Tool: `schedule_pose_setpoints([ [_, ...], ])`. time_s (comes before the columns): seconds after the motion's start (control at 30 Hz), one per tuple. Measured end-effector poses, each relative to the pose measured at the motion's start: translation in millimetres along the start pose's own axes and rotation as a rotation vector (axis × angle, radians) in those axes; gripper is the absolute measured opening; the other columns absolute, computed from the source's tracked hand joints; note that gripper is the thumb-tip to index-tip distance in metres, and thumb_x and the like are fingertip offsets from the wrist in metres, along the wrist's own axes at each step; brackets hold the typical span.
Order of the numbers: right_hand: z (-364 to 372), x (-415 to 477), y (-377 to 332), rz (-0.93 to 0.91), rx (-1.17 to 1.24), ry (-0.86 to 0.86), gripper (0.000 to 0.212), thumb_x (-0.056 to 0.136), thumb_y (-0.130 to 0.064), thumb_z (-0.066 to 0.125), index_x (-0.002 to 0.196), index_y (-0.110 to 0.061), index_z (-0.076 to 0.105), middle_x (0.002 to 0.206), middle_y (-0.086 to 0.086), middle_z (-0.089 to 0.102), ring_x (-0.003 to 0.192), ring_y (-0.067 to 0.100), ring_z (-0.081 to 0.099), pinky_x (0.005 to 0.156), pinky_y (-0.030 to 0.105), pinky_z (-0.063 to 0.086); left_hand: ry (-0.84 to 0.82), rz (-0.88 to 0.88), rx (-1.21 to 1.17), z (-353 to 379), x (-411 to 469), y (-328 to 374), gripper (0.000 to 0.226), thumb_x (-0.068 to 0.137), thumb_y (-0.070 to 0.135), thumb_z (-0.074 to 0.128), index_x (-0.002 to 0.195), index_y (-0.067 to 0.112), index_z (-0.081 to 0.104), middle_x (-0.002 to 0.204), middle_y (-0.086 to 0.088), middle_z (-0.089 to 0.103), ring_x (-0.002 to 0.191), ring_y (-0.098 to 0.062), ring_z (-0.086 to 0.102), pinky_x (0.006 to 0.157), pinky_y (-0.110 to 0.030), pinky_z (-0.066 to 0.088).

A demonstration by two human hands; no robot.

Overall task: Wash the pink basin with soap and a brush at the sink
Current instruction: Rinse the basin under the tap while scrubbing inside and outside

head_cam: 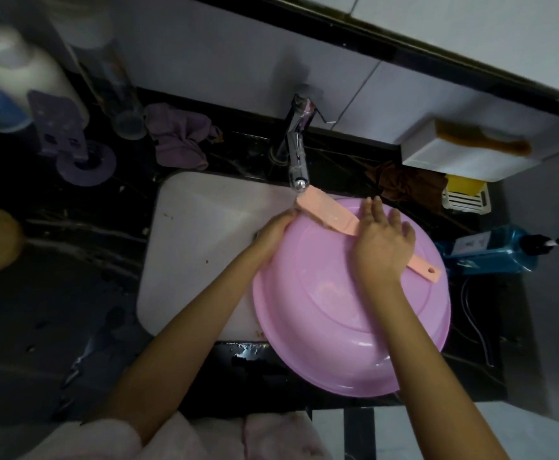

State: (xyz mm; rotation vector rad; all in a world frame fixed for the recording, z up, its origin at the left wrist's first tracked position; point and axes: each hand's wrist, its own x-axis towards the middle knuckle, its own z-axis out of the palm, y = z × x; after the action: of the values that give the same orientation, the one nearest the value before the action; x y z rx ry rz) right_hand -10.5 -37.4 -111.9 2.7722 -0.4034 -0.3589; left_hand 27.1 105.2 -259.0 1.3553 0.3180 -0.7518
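Note:
The pink basin leans over the right side of the white sink, its round face turned up towards me. My left hand grips the basin's rim at the upper left, fingers curled over the edge. My right hand lies across the handle of a peach-coloured brush and holds it against the basin, fingers stretched out. The thumb is hidden beneath. The brush head sits right under the spout of the chrome faucet. Its handle end sticks out past my wrist to the right.
A blue pump bottle lies on the dark counter right of the basin. Behind it are a yellow soap in a white holder, a brown cloth and a white box. A purple cloth and bottles stand back left.

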Motion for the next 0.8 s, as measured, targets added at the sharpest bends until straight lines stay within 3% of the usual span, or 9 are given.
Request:
schedule_pose_setpoints([
  [0.07,-1.3,1.8,-2.0,0.008,-0.004,-0.001,0.058,0.096,-0.010,0.030,0.151,-0.017,0.013,0.158,0.000,0.013,0.142,0.028,0.016,0.112,0.043,0.018,-0.006,-0.072,-0.012,-9.3,16.7,-19.1,0.083,0.041,0.090,0.059,0.108,0.041,0.068,0.124,0.004,0.063,0.119,-0.019,0.054,0.109,-0.044,0.035],
  [0.13,-0.4,3.1,-4.3,0.007,-0.002,0.003,0.056,0.097,-0.010,0.029,0.151,-0.016,0.014,0.158,0.000,0.014,0.142,0.029,0.016,0.112,0.043,0.018,0.020,-0.091,-0.073,-9.9,-21.2,-8.8,0.084,0.048,0.088,0.059,0.112,0.035,0.067,0.126,0.005,0.060,0.116,-0.014,0.056,0.107,-0.039,0.038],
  [0.27,1.5,3.1,-2.6,0.020,0.014,-0.003,0.056,0.098,-0.010,0.028,0.151,-0.016,0.014,0.158,-0.001,0.014,0.143,0.029,0.015,0.113,0.043,0.016,-0.133,0.033,0.014,-21.9,-87.2,-3.2,0.043,0.099,0.032,0.044,0.140,0.021,0.044,0.142,0.010,0.043,0.131,-0.005,0.040,0.109,-0.024,0.031],
  [0.4,-1.5,3.2,-3.9,0.020,0.009,-0.025,0.055,0.098,-0.011,0.027,0.152,-0.016,0.012,0.159,-0.001,0.011,0.143,0.029,0.013,0.113,0.043,0.015,0.125,0.022,-0.079,-45.1,-102.7,-13.7,0.034,0.088,-0.014,0.041,0.111,-0.001,0.063,0.107,-0.011,0.065,0.089,-0.016,0.067,0.070,-0.015,0.055],
  [0.5,-2.9,2.3,-5.3,0.020,0.012,-0.029,0.055,0.098,-0.011,0.028,0.151,-0.016,0.013,0.158,-0.001,0.013,0.143,0.029,0.015,0.113,0.043,0.016,0.325,-0.010,-0.019,-46.2,-101.5,-23.1,0.027,0.084,-0.009,0.052,0.097,0.012,0.063,0.103,-0.007,0.062,0.086,-0.018,0.061,0.065,-0.015,0.050],
  [0.6,-4.2,1.3,-4.3,0.015,0.016,-0.021,0.057,0.097,-0.011,0.033,0.151,-0.016,0.014,0.158,0.000,0.013,0.142,0.029,0.016,0.112,0.043,0.017,0.151,-0.168,0.059,-33.2,-99.1,-33.4,0.028,0.094,0.008,0.045,0.119,0.015,0.055,0.112,-0.004,0.061,0.095,-0.016,0.058,0.080,-0.028,0.050],
  [0.67,-6.1,0.4,-2.5,0.016,0.031,-0.034,0.059,0.097,-0.010,0.035,0.151,-0.016,0.014,0.158,0.000,0.013,0.143,0.029,0.016,0.112,0.043,0.018,0.065,-0.230,0.008,-21.9,-101.3,-32.6,0.031,0.096,0.005,0.038,0.116,0.016,0.059,0.096,0.000,0.065,0.085,-0.015,0.060,0.072,-0.027,0.051],
  [0.73,-7.0,-2.8,0.5,0.035,0.051,-0.045,0.057,0.097,-0.009,0.033,0.151,-0.015,0.015,0.158,0.002,0.014,0.141,0.030,0.019,0.110,0.043,0.022,0.106,-0.191,-0.007,-20.3,-95.4,-30.3,0.039,0.093,-0.001,0.036,0.117,0.013,0.063,0.094,-0.002,0.068,0.081,-0.015,0.062,0.067,-0.026,0.052],
  [0.8,-6.7,-10.8,4.2,0.076,0.073,-0.053,0.053,0.098,-0.007,0.030,0.150,-0.010,0.018,0.156,0.008,0.019,0.138,0.033,0.026,0.104,0.043,0.029,0.167,-0.110,-0.003,-26.8,-82.0,-23.4,0.047,0.087,-0.006,0.036,0.122,0.012,0.062,0.110,-0.004,0.068,0.093,-0.018,0.064,0.081,-0.030,0.053],
])
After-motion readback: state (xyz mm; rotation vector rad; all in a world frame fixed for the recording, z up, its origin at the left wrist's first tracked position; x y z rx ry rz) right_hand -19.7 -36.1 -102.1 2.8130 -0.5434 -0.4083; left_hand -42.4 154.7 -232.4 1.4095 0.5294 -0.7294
